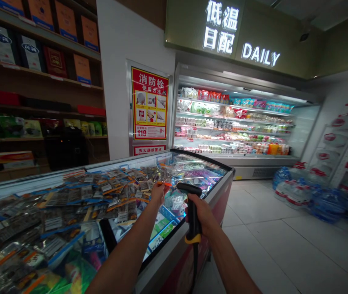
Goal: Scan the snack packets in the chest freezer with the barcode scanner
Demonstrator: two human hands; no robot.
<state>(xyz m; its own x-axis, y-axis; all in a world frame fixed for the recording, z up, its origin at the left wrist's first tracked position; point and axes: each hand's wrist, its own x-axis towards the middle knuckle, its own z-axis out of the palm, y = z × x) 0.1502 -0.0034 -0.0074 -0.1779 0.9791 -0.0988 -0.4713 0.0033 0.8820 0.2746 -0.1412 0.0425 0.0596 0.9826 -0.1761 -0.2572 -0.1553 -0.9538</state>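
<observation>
My right hand (202,211) is wrapped round the grip of a black and yellow barcode scanner (193,222), whose cable hangs down. The scanner's head is raised and angled toward my left hand. Between the fingers of my left hand (158,193) is the orange edge of a clear plastic packet (164,184); its far part blends with the goods behind. Both hands are above a chest freezer (222,196) with a glass top. Many similar flat packets (100,192) with blue or orange edges lie heaped over the glass.
A lit refrigerated display (235,118) with packaged food stands ahead. Large water bottles (326,204) sit on the tiled floor (262,232) at right. Shelves (39,77) of boxes line the left wall, beside a red fire-hydrant sign (150,104). Frozen goods show under the glass.
</observation>
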